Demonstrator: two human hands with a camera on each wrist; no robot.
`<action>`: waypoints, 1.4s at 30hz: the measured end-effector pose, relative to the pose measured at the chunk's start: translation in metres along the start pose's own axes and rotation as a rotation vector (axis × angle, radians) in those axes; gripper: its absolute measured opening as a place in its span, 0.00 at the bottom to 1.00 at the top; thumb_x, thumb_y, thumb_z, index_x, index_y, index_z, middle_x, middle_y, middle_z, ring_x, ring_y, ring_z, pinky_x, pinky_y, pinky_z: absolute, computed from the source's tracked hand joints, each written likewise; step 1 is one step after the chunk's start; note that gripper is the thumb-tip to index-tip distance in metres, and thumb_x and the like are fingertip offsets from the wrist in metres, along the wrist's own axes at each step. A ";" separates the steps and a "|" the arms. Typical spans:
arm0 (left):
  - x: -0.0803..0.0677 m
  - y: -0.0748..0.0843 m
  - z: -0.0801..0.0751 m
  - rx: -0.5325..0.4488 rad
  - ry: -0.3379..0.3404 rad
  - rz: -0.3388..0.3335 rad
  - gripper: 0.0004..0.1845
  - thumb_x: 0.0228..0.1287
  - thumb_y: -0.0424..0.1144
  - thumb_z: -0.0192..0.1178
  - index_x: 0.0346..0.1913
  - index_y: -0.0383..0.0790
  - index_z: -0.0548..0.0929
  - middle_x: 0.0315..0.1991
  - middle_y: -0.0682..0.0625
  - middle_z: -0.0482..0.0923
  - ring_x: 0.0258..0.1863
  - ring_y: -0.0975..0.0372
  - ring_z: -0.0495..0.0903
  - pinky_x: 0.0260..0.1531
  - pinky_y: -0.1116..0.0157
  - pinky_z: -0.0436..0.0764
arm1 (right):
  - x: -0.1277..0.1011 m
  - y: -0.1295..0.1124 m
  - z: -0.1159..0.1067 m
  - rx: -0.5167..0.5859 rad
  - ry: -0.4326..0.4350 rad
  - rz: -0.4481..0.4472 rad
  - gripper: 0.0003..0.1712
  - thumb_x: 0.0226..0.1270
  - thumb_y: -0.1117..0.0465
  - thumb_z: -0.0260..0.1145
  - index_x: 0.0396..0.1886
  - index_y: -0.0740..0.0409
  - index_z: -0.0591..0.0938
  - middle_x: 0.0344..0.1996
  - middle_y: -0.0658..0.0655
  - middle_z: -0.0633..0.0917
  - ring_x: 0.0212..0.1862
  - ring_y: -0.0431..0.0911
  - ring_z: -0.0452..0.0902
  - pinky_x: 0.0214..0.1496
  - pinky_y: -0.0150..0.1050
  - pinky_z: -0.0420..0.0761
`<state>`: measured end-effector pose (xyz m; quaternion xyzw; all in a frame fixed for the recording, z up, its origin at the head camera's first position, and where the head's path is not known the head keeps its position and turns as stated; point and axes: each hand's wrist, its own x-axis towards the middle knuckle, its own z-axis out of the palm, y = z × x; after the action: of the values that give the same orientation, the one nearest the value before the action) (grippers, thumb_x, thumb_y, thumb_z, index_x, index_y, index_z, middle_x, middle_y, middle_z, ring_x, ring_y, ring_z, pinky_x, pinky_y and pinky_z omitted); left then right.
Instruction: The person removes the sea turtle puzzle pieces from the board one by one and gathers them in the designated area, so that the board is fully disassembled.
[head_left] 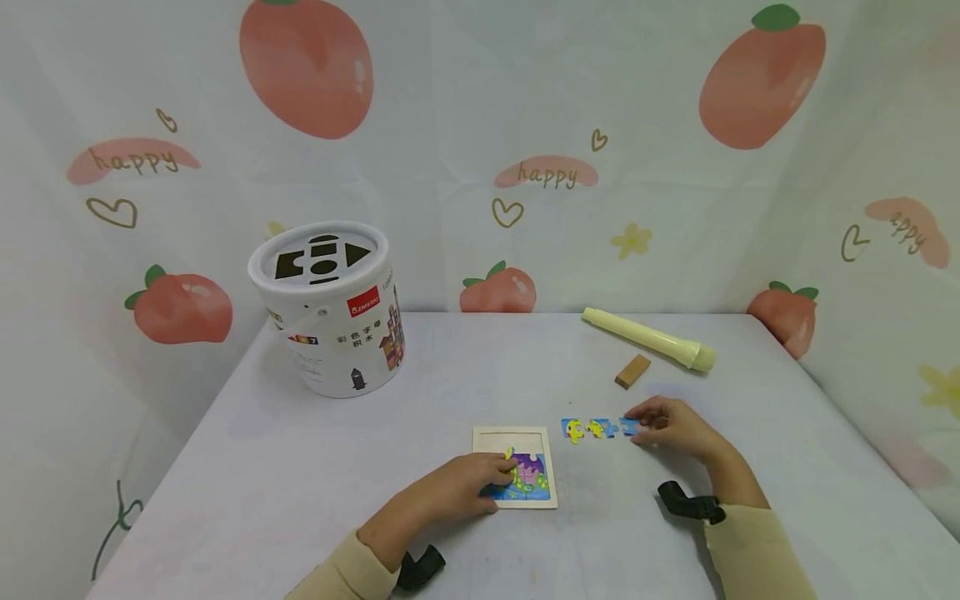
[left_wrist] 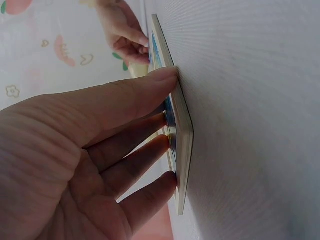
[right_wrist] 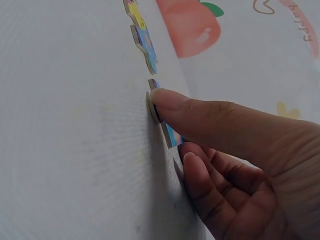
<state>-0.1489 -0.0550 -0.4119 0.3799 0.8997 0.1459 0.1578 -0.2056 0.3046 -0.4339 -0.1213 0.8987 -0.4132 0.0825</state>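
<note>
A square puzzle board with a pale wooden rim lies on the table, its lower part filled with purple and blue pieces. My left hand rests on its left side; in the left wrist view the thumb touches the rim and the fingertips touch the picture. To the board's right, my right hand pinches a blue puzzle piece at the table surface, the thumb on one edge and the fingers at the other. Two more pieces, one yellow and blue puzzle piece and another puzzle piece, lie in line beside it.
A white bucket with shaped holes in its lid stands at the back left. Behind my right hand lie a small wooden block and a pale yellow toy microphone. A printed curtain hangs behind the table.
</note>
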 end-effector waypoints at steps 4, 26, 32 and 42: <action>0.000 0.001 0.000 0.002 -0.001 -0.001 0.24 0.55 0.39 0.64 0.57 0.44 0.76 0.63 0.56 0.68 0.65 0.62 0.64 0.62 0.63 0.66 | -0.001 0.001 0.000 -0.001 -0.006 -0.014 0.23 0.46 0.62 0.74 0.43 0.68 0.81 0.33 0.57 0.78 0.33 0.36 0.70 0.32 0.28 0.73; -0.001 0.002 -0.001 0.007 0.009 -0.002 0.24 0.55 0.40 0.64 0.57 0.44 0.76 0.63 0.55 0.68 0.65 0.62 0.64 0.63 0.64 0.66 | -0.001 0.000 -0.001 0.019 -0.035 0.010 0.24 0.47 0.62 0.73 0.44 0.68 0.80 0.35 0.58 0.77 0.34 0.38 0.70 0.33 0.28 0.73; -0.001 0.003 0.000 -0.005 0.010 -0.015 0.23 0.55 0.41 0.64 0.56 0.44 0.77 0.62 0.56 0.68 0.65 0.63 0.64 0.63 0.63 0.66 | -0.002 0.000 -0.002 0.033 -0.037 0.000 0.24 0.47 0.62 0.73 0.44 0.69 0.80 0.34 0.58 0.77 0.33 0.36 0.70 0.33 0.28 0.73; 0.001 -0.004 -0.004 -0.132 0.076 -0.049 0.22 0.56 0.42 0.64 0.56 0.44 0.78 0.63 0.54 0.69 0.64 0.61 0.65 0.63 0.59 0.66 | 0.001 -0.008 -0.002 -0.013 0.010 0.080 0.25 0.51 0.55 0.71 0.47 0.64 0.80 0.41 0.60 0.80 0.40 0.43 0.74 0.40 0.33 0.75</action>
<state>-0.1532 -0.0574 -0.4101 0.3406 0.9026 0.2152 0.1517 -0.2061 0.3006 -0.4267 -0.0835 0.9059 -0.4045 0.0936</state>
